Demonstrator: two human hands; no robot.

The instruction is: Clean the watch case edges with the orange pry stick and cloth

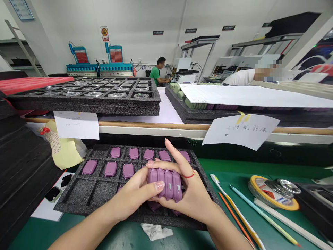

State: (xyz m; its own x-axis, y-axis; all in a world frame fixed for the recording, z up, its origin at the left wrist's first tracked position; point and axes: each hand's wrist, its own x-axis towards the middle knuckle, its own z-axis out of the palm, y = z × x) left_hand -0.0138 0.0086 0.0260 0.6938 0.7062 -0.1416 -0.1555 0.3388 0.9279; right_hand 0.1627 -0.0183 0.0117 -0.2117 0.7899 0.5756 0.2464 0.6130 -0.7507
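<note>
Between my two hands is a row of several purple watch cases (pixel 168 184), standing side by side and pressed together. My left hand (pixel 137 189) closes on the row's left end, its thumb lying across the cases. Around the right end and underneath wraps my right hand (pixel 194 189), one finger sticking up and a red string on another. Below the hands lies a black foam tray (pixel 78 205) with square compartments. Single purple watch cases (pixel 110 169) sit in many of its pockets; the hands cover part of the tray.
Right of the tray lie a toothbrush (pixel 238 211), an orange stick (pixel 235 217), a pencil (pixel 265 215) and a tape roll (pixel 273 192). A crumpled white cloth (pixel 156 232) lies in front. Foam trays (pixel 125 107) fill the shelf above. Two people sit farther back.
</note>
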